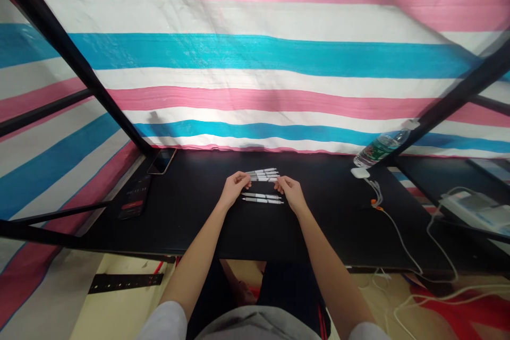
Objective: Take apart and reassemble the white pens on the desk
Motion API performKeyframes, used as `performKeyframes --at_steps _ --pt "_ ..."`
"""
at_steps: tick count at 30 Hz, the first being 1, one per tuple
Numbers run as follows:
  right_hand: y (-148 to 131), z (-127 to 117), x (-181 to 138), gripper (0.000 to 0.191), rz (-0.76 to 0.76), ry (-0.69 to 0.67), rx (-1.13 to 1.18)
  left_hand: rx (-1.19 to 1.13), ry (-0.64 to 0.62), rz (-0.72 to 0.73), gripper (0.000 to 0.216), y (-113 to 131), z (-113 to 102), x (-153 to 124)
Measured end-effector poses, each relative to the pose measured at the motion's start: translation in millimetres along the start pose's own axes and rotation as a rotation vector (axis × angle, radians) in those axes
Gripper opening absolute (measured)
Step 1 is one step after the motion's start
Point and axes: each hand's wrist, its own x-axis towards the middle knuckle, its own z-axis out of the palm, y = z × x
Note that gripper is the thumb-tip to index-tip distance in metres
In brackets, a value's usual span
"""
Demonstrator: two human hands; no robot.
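A group of several white-and-grey pens lies side by side in the middle of the black table. My left hand pinches the left end of the nearest pen in that group, its fingers curled together. The right end of the same pen is between the fingers of my right hand. Closer to me, two more pens lie roughly parallel, one just in front of the other, apart from the upper group. Parts of the held pen's tips are hidden by my fingers.
On the table's left are a phone with a lit screen and another phone. At the right stand a water bottle and a white charger with cables. Black frame posts and a striped sheet enclose the black table.
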Motion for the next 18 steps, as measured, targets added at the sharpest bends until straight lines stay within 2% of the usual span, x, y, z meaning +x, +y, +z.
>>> performKeyframes --at_steps 5,9,15,18 --pt "0.3 0.2 0.2 0.045 -0.005 0.030 -0.002 -0.010 0.040 0.019 0.039 0.1 0.2 0.6" --pt "-1.0 1.5 0.0 0.046 -0.018 0.039 -0.001 0.000 0.082 -0.001 0.035 -0.7 -0.6 1.4" --pt "-2.1 1.4 0.9 0.047 -0.072 0.116 0.028 -0.080 0.033 0.033 0.034 4.4 0.5 -0.2" --pt "-2.4 0.8 1.6 0.047 -0.076 0.139 0.037 -0.071 0.063 -0.009 0.037 5.1 1.3 -0.3"
